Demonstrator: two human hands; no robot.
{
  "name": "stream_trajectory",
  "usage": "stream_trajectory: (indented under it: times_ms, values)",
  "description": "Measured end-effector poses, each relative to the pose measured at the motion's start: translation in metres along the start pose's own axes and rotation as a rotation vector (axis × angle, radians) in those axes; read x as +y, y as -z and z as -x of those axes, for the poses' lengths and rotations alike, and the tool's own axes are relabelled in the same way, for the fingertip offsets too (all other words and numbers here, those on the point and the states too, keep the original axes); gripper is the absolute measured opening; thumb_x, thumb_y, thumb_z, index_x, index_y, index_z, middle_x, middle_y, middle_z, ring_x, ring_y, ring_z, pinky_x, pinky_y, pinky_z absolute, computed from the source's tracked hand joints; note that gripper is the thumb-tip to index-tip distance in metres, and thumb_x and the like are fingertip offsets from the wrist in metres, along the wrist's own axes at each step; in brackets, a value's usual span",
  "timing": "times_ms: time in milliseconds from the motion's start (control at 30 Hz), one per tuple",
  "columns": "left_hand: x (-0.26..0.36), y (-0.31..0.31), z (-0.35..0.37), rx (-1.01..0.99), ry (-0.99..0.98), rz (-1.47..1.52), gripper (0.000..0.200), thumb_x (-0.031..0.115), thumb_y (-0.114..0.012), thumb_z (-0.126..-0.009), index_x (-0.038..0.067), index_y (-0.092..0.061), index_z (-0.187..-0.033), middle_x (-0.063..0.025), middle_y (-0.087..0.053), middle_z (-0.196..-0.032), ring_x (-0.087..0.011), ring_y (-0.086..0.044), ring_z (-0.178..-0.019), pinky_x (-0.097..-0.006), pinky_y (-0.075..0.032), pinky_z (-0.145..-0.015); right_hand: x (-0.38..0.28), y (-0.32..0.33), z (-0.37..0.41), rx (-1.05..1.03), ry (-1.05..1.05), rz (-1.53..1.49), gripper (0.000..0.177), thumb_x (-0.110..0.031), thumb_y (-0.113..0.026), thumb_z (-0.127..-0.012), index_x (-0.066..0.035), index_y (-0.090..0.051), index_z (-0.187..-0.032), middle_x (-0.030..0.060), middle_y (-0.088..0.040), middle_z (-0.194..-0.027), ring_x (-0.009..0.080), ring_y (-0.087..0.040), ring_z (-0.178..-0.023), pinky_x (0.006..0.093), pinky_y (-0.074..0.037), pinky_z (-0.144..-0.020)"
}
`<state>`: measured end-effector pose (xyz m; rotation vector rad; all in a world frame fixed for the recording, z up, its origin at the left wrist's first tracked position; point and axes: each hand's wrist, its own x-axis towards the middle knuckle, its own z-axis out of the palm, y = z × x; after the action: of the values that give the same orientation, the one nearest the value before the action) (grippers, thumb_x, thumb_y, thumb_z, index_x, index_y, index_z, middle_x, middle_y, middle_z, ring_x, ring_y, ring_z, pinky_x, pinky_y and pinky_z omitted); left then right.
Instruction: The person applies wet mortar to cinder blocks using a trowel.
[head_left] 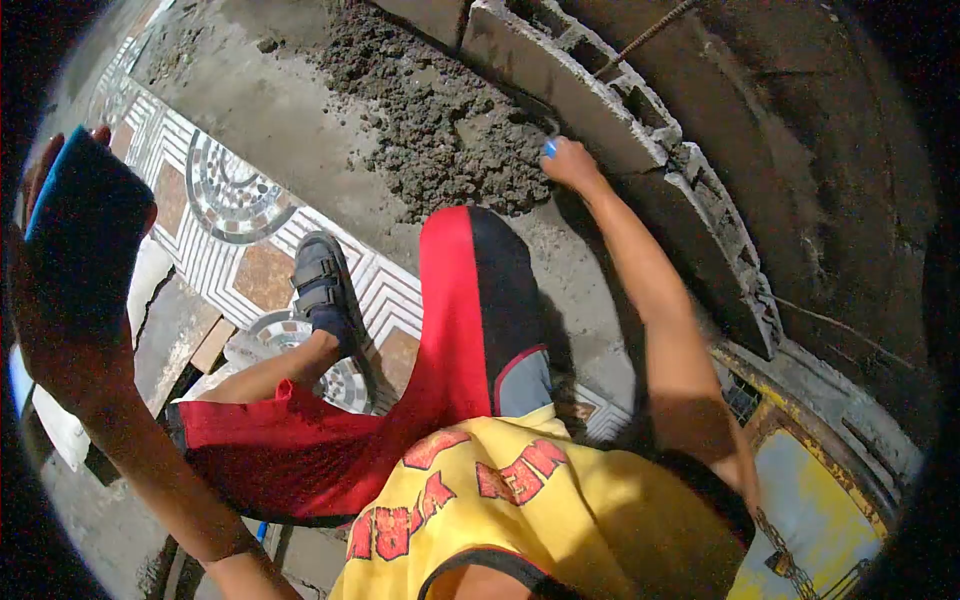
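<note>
My left hand (75, 290) is raised at the far left, its fingers wrapped round a dark item with a blue edge (95, 195), close to the camera. My right hand (572, 163) is closed on a blue handle (550, 148) at the right end of a heap of wet grey mortar (430, 130). Whatever the handle belongs to is hidden or too small to make out. Just right of that hand stands a row of grey hollow blocks (560, 95).
A patterned tile strip (265, 270) runs diagonally under my sandalled foot (322, 280). Broken slabs (165, 320) lie at the left. A rod (650, 40) sticks out of the blocks. A yellow-edged metal panel (810, 490) and a chain (785, 560) are at the lower right.
</note>
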<state>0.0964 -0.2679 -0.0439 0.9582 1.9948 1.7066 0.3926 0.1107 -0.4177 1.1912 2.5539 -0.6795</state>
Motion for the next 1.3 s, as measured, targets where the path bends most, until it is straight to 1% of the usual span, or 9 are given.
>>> stream_trajectory:
  times_ms: [300,367,433,633,767,867,1133,1200,1300]
  values:
    - [0.003,0.014,0.011,0.134,0.230,0.129,0.041,0.001,-0.053,-0.089,-0.003,-0.047,-0.130,-0.0194,-0.054,-0.127,-0.0249,-0.056,-0.115,-0.0348,-0.049,-0.095,0.029,-0.010,0.117,-0.099,0.092,-0.177,0.031,-0.029,-0.063,-0.071,0.000,-0.060,-0.083,0.0215,-0.062,-0.074,0.0404,-0.062,-0.077,0.0470,-0.049,-0.069]
    - [0.017,0.002,0.009,0.013,0.017,-0.849,0.046,0.000,-0.060,-0.085,0.002,-0.051,-0.130,-0.0157,-0.058,-0.123,-0.0205,-0.060,-0.109,-0.0323,-0.049,-0.095,0.084,-0.054,0.145,-0.212,-0.360,-0.459,0.024,-0.027,-0.061,-0.077,-0.005,-0.055,-0.077,0.0102,-0.055,-0.060,0.0240,-0.057,-0.056,0.0397,-0.047,-0.053]
    - [0.012,0.000,0.012,0.068,0.083,-0.099,0.058,0.023,-0.062,-0.084,0.008,-0.041,-0.136,-0.0183,-0.054,-0.127,-0.0313,-0.060,-0.106,-0.0458,-0.053,-0.078,0.096,-0.094,0.153,-0.327,-0.642,-0.777,0.021,-0.026,-0.059,-0.081,-0.010,-0.050,-0.072,0.0024,-0.048,-0.055,0.0140,-0.047,-0.044,0.0328,-0.040,-0.041]
    - [0.005,-0.004,0.000,-0.004,0.026,0.068,0.051,0.029,-0.059,-0.086,0.006,-0.047,-0.129,-0.0184,-0.058,-0.120,-0.0313,-0.062,-0.100,-0.0462,-0.055,-0.075,-0.041,-0.092,0.060,-0.522,-0.434,-1.350,0.019,-0.020,-0.060,-0.076,-0.014,-0.045,-0.068,-0.0007,-0.045,-0.053,0.0095,-0.040,-0.040,0.0255,-0.032,-0.036]
    - [0.007,-0.003,-0.004,-0.010,0.016,0.110,0.048,0.033,-0.056,-0.087,0.004,-0.050,-0.125,-0.0185,-0.060,-0.116,-0.0313,-0.064,-0.097,-0.0464,-0.056,-0.074,-0.070,-0.051,0.037,-0.396,-0.111,-0.934,0.023,-0.030,-0.060,-0.076,-0.008,-0.055,-0.083,0.0103,-0.058,-0.063,0.0235,-0.057,-0.049,0.0410,-0.048,-0.048]
    - [0.010,0.001,-0.006,-0.011,0.005,0.144,0.048,0.036,-0.054,-0.088,0.003,-0.053,-0.122,-0.0185,-0.061,-0.112,-0.0312,-0.065,-0.094,-0.0466,-0.057,-0.072,-0.063,-0.083,0.029,0.174,0.123,-0.333,0.030,-0.026,-0.060,-0.078,0.003,-0.054,-0.087,0.0286,-0.061,-0.080,0.0469,-0.060,-0.079,0.0498,-0.049,-0.071]
    - [0.013,0.014,-0.012,-0.019,-0.010,0.253,0.051,0.044,-0.049,-0.090,0.000,-0.060,-0.113,-0.0186,-0.066,-0.103,-0.0312,-0.068,-0.087,-0.0472,-0.060,-0.069,0.035,-0.085,0.163,-0.157,-0.423,-0.408,0.032,-0.030,-0.061,-0.078,0.001,-0.061,-0.084,0.0219,-0.065,-0.084,0.0362,-0.064,-0.083,0.0460,-0.048,-0.071]
    - [0.010,0.011,-0.017,-0.019,-0.012,0.301,0.053,0.046,-0.048,-0.091,-0.001,-0.062,-0.111,-0.0186,-0.067,-0.101,-0.0312,-0.068,-0.085,-0.0473,-0.060,-0.068,0.059,-0.125,0.157,0.081,-0.697,-0.453,0.033,-0.031,-0.059,-0.078,0.002,-0.061,-0.076,0.0194,-0.064,-0.075,0.0338,-0.064,-0.076,0.0472,-0.047,-0.070]
    - [0.009,0.010,-0.019,-0.116,-0.014,0.323,0.055,0.048,-0.046,-0.091,-0.001,-0.063,-0.111,-0.0182,-0.067,-0.100,-0.0310,-0.069,-0.083,-0.0462,-0.061,-0.067,0.014,-0.147,0.117,0.171,-0.438,-0.318,0.035,-0.033,-0.057,-0.079,0.002,-0.061,-0.076,0.0218,-0.064,-0.075,0.0360,-0.065,-0.074,0.0475,-0.047,-0.069]
